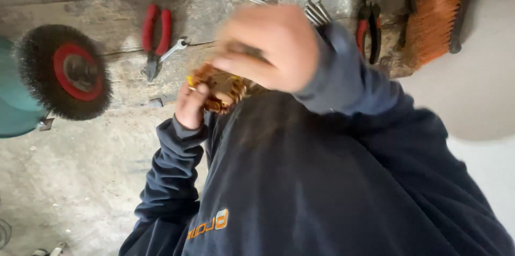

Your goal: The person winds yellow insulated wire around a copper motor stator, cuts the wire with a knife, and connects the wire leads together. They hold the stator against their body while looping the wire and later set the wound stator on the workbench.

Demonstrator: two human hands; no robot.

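1. The copper-wound part [217, 88], a brownish coil bundle with yellow bits at its edge, is the landmark; it sits mid-frame, held up against the person's dark sweatshirt [322, 191], clear of the tabletop [86, 175].
2. The left hand [191, 104] grips the part from below and to its left, fingers [189, 90] curled closed on its edge.
3. The right hand [271, 46], blurred, lies just above and right of the part, fingers bent over its top; whether they pinch a wire or a small tool cannot be told.
4. Progress, as a judgement: work on the windings appears under way; the coil remains largely intact and bunched, so most of it looks left to do.
5. Left of the part, on the tabletop, lie red-handled pliers [155, 38] with a small spanner [174, 48] beside them.
6. Farther left stands a wire wheel brush [64, 71] with a red hub, next to a teal object [16, 100].
7. Above and right of the part lie a second pair of pliers [369, 25] and an orange-bristled brush [434, 12].
8. The right sleeve and hand hide much of the part.
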